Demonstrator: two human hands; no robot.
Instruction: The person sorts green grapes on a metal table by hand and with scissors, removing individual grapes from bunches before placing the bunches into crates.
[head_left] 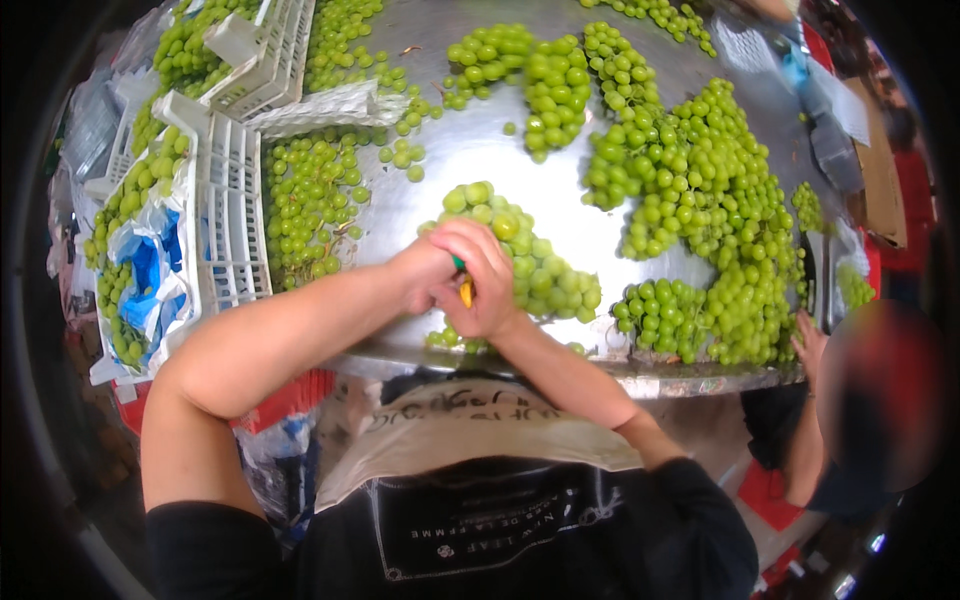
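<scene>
A shiny metal table (450, 150) with a raised near rim fills the cluttered workspace. At its middle, just beyond the hands, lies a bunch of plump, pale-green grapes (550, 280), its near-left part covered by them. The right hand (487, 290) is curled around a yellow-and-green tool (466, 292); the left hand (425, 275) meets it — what its fingers pinch, I cannot tell. White crates (230, 220) and loose grapes (305, 200) crowd the left, heaped bunches (700, 190) the right — near a co-worker's hand (814, 345).
</scene>
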